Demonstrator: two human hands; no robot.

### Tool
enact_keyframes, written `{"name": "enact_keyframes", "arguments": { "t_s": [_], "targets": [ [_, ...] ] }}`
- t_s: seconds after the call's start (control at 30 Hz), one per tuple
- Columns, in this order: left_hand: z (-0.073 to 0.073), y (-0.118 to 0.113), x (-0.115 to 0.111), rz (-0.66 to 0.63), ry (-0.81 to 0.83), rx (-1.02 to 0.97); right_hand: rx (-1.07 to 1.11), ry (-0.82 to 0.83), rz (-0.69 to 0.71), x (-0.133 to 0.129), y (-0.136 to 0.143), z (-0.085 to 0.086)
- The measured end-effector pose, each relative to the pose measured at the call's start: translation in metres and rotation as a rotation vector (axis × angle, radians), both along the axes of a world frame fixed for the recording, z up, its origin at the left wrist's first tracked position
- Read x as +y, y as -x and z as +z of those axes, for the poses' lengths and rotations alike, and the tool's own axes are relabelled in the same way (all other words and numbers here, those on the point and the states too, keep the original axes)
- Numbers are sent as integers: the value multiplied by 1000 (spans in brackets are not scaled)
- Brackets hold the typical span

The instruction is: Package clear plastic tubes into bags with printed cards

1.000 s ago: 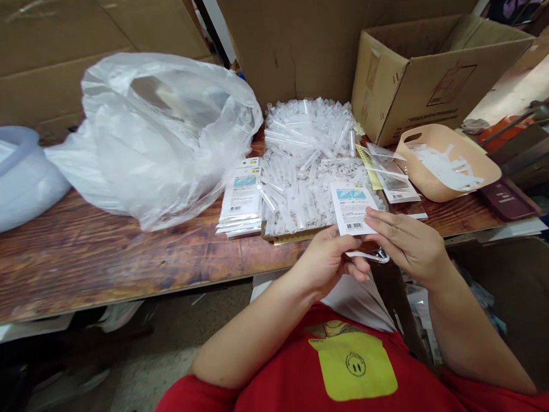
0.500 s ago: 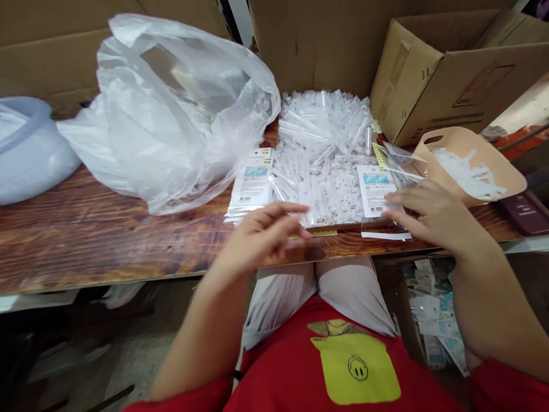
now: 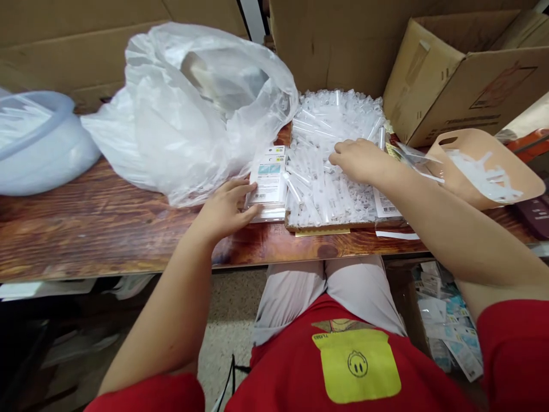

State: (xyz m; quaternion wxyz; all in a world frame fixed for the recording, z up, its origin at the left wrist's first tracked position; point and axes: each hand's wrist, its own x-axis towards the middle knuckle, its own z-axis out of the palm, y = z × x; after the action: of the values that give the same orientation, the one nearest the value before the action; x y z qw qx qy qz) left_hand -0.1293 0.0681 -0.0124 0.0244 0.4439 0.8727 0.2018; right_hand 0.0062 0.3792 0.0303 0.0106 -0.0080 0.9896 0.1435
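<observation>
My left hand [image 3: 231,207] rests at the left edge of a stack of printed cards in clear sleeves [image 3: 268,182]. Its thumb and fingers are apart, touching the stack. Over a shallow cardboard tray heaped with small clear plastic tubes [image 3: 317,171], my right hand [image 3: 358,162] has its fingers curled down together against the pile. Whatever those fingertips pinch, if anything, is hidden. Below my right forearm lies a single printed card in a clear sleeve [image 3: 386,207], partly covered by the arm.
A large translucent plastic bag [image 3: 171,126] stands left of the tray, beside a bluish tub [image 3: 47,149]. To the right are a peach bin [image 3: 521,171] holding white pieces and an open cardboard box [image 3: 429,86]. Below the table's front edge sits a box of packets [image 3: 450,320].
My left hand has moved left from the tray's front to the stack of cards. My right hand has left the single card and reached leftward onto the tubes. The view has shifted slightly.
</observation>
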Motion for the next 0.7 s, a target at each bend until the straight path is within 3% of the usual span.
{"name": "enact_keyframes", "arguments": {
  "t_s": [0.2, 0.33, 0.43, 0.57, 0.7],
  "targets": [
    [3, 7, -3, -32, -56, 11, 27, -2, -14, 5, -10, -7],
    [-2, 9, -3, -92, -48, 142, 300, 96, -86, -8, -46, -11],
    [-6, 8, -2, -74, -17, 217, 401, 157, -143, -33, -77, -25],
    [-4, -1, 3, 111, -134, 201, 432, 350, -219, -60, -99, -50],
    [8, -16, 9, 492, -353, -35, 516, 536, -344, -66, -95, -64]
  ]
}}
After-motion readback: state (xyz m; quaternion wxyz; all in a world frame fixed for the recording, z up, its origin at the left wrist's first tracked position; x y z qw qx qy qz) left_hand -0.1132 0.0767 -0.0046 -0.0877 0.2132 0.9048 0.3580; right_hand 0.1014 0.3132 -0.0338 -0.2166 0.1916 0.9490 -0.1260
